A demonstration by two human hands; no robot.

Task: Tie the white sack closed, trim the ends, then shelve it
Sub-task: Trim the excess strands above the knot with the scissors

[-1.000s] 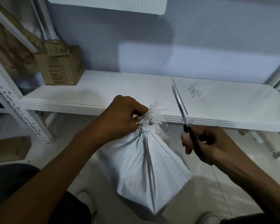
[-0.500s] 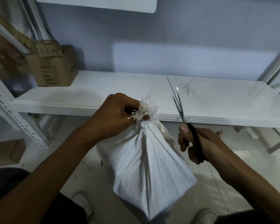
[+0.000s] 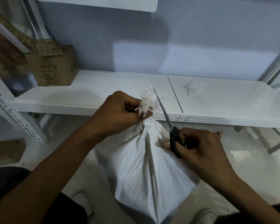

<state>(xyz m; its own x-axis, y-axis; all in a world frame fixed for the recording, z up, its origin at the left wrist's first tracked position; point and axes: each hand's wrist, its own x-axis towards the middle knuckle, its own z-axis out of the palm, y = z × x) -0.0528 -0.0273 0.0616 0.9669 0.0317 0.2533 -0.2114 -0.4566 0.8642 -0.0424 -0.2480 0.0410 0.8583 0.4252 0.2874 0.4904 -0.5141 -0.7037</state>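
The white sack (image 3: pixel 144 172) hangs in front of the shelf, gathered at its neck. My left hand (image 3: pixel 120 112) is clenched on that neck, and a frayed white tuft (image 3: pixel 148 102) sticks up above the fingers. My right hand (image 3: pixel 199 151) holds black-handled scissors (image 3: pixel 168 125). Their thin blades point up and to the left, right beside the tuft and touching its right edge. I cannot tell whether a tie is around the neck.
A white shelf (image 3: pixel 87 97) runs across in front of me, marked "3-4" on its front edge. A cardboard box (image 3: pixel 53 68) stands at its left end. A thin dark rod (image 3: pixel 174 94) and some white trimmings (image 3: pixel 191 90) lie on it. Perforated uprights stand left.
The scissors have moved left from clear of the sack to right beside the frayed tuft. My left hand keeps its grip on the neck.
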